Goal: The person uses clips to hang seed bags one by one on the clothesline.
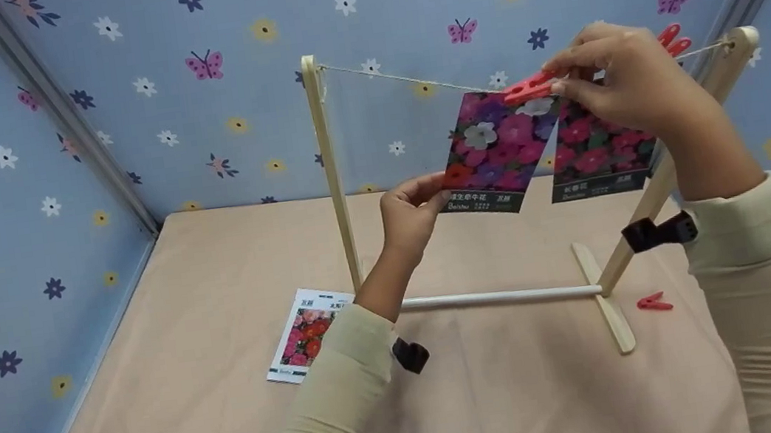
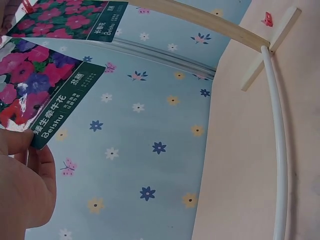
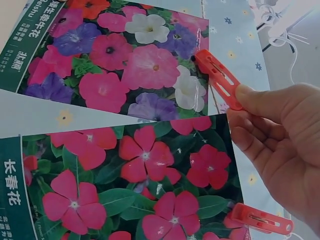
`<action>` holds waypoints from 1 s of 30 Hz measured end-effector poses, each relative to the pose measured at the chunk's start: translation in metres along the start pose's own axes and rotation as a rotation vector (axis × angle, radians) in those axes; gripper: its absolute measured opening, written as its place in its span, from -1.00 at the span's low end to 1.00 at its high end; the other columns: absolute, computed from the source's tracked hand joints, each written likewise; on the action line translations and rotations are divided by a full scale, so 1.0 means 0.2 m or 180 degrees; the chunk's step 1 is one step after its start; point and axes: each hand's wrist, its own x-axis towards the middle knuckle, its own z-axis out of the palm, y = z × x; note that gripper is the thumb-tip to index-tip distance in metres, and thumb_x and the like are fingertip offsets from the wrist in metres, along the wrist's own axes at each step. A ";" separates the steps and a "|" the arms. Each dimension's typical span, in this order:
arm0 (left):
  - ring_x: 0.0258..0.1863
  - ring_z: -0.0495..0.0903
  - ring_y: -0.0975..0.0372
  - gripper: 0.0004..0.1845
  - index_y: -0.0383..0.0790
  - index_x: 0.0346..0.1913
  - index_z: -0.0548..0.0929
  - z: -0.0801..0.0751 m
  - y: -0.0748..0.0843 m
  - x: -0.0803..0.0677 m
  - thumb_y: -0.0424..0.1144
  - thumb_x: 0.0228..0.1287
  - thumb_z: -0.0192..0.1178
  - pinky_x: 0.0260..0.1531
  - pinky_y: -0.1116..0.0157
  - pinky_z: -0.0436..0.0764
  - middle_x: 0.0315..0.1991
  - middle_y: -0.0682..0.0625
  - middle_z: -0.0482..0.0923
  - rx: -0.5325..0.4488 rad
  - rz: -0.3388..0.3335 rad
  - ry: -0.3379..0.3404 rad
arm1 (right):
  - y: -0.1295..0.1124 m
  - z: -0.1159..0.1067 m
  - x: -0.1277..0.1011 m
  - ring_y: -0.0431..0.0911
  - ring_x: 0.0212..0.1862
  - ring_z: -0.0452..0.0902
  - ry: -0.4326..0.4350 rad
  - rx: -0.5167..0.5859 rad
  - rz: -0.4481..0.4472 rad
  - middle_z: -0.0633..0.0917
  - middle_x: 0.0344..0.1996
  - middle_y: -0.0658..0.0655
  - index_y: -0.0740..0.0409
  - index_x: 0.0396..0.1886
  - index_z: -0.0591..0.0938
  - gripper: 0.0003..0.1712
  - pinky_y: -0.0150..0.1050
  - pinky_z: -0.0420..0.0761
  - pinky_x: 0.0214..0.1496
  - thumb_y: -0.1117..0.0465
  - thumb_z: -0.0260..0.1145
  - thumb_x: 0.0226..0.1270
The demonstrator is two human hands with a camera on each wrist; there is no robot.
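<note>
My left hand (image 1: 409, 217) pinches the lower left corner of a seed packet (image 1: 495, 146) printed with mixed pink, purple and white flowers. At that packet's top edge, my right hand (image 1: 624, 77) pinches a red clothespin (image 3: 217, 77) between thumb and fingers. The clothespin's tip overlaps the edge near the string (image 1: 404, 78); whether it clamps the string as well I cannot tell. Beside it hangs a second packet (image 3: 155, 175) with pink-red flowers, held at its top by another red clothespin (image 3: 260, 218). The right hand partly hides this packet in the head view.
The string runs between two wooden posts (image 1: 330, 171), joined low down by a white rod (image 1: 500, 297). A white-bordered flower packet (image 1: 304, 335) lies on the table cloth (image 1: 172, 349), partly behind the left forearm. Near the right wooden foot (image 1: 618, 327) lies a loose red clothespin (image 1: 654, 302).
</note>
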 end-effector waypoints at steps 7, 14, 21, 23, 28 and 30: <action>-0.31 0.64 0.20 -0.80 -0.37 -0.16 0.75 0.00 -0.01 -0.01 -0.54 0.13 0.34 -0.33 0.36 0.62 -0.30 -0.07 0.72 -0.0022 -0.0023 -0.0119 | -0.01 -0.02 0.00 -0.10 -0.27 0.40 -0.0126 -0.0042 -0.0027 0.63 -0.18 0.21 0.28 0.07 0.67 -0.70 -0.45 0.33 -0.29 0.29 0.27 0.39; -0.28 0.65 0.20 -0.78 -0.38 -0.14 0.74 0.00 0.00 -0.02 -0.54 0.13 0.34 -0.28 0.32 0.65 -0.29 -0.07 0.72 -0.0093 -0.0108 -0.0262 | -0.02 -0.01 0.00 -0.01 -0.19 0.46 -0.0139 -0.0099 0.0017 0.62 -0.08 0.25 0.28 0.19 0.59 -0.62 -0.31 0.36 -0.24 0.25 0.23 0.43; -0.28 0.64 0.20 -0.77 -0.40 -0.12 0.72 0.00 0.00 -0.03 -0.56 0.13 0.33 -0.28 0.33 0.65 -0.27 -0.09 0.71 -0.0130 -0.0156 -0.0337 | -0.01 0.01 -0.02 0.01 -0.22 0.47 0.0192 -0.0048 -0.0027 0.64 -0.10 0.26 0.28 0.20 0.58 -0.56 -0.43 0.35 -0.23 0.26 0.31 0.37; -0.27 0.64 0.19 -0.77 -0.41 -0.11 0.72 0.00 0.00 -0.03 -0.55 0.13 0.33 -0.27 0.33 0.65 -0.27 -0.09 0.71 -0.0139 -0.0170 -0.0354 | -0.01 0.02 -0.03 0.00 -0.23 0.48 0.0363 0.0002 -0.0058 0.65 -0.11 0.26 0.27 0.20 0.59 -0.56 -0.47 0.34 -0.21 0.25 0.33 0.35; -0.26 0.63 0.19 -0.76 -0.40 -0.11 0.71 0.00 0.00 -0.03 -0.56 0.13 0.32 -0.24 0.31 0.65 -0.26 -0.08 0.70 -0.0141 -0.0196 -0.0375 | -0.01 0.04 -0.08 -0.08 -0.28 0.46 0.0707 0.0120 -0.0298 0.66 -0.12 0.29 0.30 0.14 0.62 -0.58 -0.48 0.34 -0.22 0.30 0.36 0.30; -0.25 0.64 0.19 -0.76 -0.40 -0.11 0.71 0.00 0.00 -0.03 -0.56 0.13 0.31 -0.23 0.30 0.65 -0.26 -0.07 0.70 -0.0132 -0.0195 -0.0381 | -0.01 0.05 -0.10 -0.10 -0.30 0.45 0.0805 0.0164 -0.0393 0.66 -0.14 0.30 0.34 0.10 0.63 -0.60 -0.50 0.37 -0.21 0.34 0.38 0.27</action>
